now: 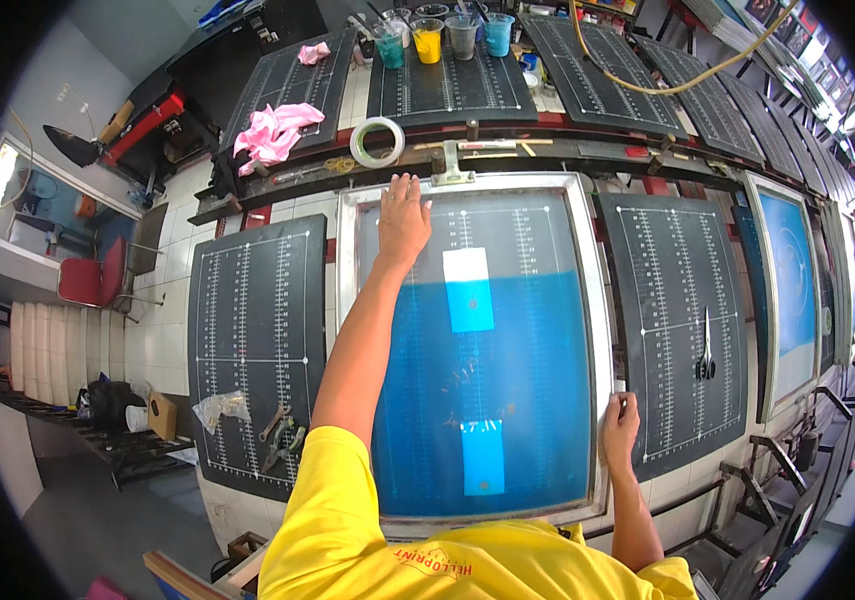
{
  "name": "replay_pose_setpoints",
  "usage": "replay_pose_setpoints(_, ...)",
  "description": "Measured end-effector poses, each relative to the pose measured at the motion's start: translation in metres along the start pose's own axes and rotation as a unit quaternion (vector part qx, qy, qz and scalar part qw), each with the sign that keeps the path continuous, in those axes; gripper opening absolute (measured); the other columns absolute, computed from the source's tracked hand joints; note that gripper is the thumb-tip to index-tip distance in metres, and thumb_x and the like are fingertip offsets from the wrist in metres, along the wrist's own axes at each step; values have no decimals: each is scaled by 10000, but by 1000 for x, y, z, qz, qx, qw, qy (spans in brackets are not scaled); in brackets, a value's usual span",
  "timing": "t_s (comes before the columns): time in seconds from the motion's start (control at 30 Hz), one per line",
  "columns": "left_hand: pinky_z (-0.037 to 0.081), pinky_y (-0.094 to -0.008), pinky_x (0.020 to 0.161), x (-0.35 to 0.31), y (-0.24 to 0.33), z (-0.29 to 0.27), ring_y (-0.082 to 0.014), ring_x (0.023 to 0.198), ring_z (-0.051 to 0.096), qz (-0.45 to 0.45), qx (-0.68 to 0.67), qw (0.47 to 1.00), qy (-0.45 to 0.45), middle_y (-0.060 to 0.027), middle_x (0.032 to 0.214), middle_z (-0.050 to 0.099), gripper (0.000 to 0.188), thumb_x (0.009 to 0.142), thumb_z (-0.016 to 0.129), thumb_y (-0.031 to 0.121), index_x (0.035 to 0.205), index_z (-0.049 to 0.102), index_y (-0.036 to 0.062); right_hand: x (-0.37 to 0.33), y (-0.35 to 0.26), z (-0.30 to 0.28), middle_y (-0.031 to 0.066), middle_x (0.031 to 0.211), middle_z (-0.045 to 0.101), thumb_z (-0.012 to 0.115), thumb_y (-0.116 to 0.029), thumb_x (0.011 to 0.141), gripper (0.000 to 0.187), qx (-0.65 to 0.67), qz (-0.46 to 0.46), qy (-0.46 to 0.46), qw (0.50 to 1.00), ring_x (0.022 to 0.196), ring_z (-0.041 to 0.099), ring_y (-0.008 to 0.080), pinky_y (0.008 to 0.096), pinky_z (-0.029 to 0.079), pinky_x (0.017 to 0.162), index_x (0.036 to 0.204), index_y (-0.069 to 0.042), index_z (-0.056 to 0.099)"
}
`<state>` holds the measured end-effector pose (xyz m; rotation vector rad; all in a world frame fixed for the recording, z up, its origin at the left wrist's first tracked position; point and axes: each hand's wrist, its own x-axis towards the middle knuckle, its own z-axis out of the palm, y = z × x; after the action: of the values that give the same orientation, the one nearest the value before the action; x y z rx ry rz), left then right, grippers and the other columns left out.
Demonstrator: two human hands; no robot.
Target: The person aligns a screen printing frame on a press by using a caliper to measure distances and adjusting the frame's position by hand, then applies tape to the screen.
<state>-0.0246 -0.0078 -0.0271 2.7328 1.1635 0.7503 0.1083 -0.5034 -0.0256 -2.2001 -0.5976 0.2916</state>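
Observation:
A metal-framed printing screen [587, 300] with blue mesh lies flat on the long table in front of me. A white patch and two light blue patches sit along its middle. My left hand [402, 218] rests flat, fingers spread, on the far left part of the mesh near the frame's top edge. My right hand [619, 430] grips the frame's right rail near its lower corner. A metal clamp [452, 170] holds the frame's far edge.
Black gridded pallets lie left [257, 350] and right [682, 330] of the screen. Scissors [705, 350] rest on the right pallet, pliers [279, 432] and a plastic bag on the left. Beyond are a tape roll [377, 142], a pink rag [272, 130], cups of ink [428, 40] and a yellow hose.

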Motion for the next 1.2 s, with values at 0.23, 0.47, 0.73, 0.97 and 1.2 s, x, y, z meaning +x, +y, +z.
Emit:
replay_pose_setpoints(0.23, 492, -424, 883, 29, -6, 5, -323, 1036, 594, -41, -86, 995, 6, -125, 1071, 645, 282, 876, 680, 221, 1060, 688, 8, 0, -16, 1, 149, 601, 536, 524, -165, 990, 174, -41, 21, -11, 999, 541, 543, 256, 401, 401, 527, 957, 3, 554)
replay_pose_setpoints(0.47, 493, -434, 802, 38, -6, 12, -326, 934, 601, -57, -72, 995, 25, -114, 940, 640, 215, 839, 721, 233, 928, 709, 38, 30, -55, -36, 231, 860, 647, 549, -109, 958, 133, -181, -74, -61, 979, 785, 631, 417, 473, 475, 682, 945, 16, 593)
replay_pose_setpoints(0.73, 493, -424, 843, 33, -16, 3, -322, 958, 592, -42, -118, 992, -6, -104, 967, 622, 350, 806, 763, 234, 1113, 713, 74, 109, -184, -52, 90, 744, 566, 533, -71, 966, 171, -45, -247, -18, 968, 591, 482, 162, 300, 392, 558, 958, 38, 664)
replay_pose_setpoints(0.97, 508, -413, 832, 37, -14, -7, -290, 958, 563, -37, -90, 993, -71, -73, 990, 576, 413, 802, 764, 208, 1210, 700, 186, 175, -186, 30, 121, 989, 635, 557, -143, 1000, 260, 390, 42, -106, 914, 756, 644, 172, 252, 539, 663, 1063, 94, 646)
replay_pose_setpoints(1.2, 512, -420, 804, 36, -9, -2, -281, 949, 560, -63, -81, 993, -62, -67, 983, 564, 359, 811, 747, 170, 1167, 715, 201, 191, -191, 154, 192, 1062, 625, 541, -36, 983, 275, 489, 108, -187, 845, 945, 687, 261, 309, 589, 864, 1191, 141, 565)
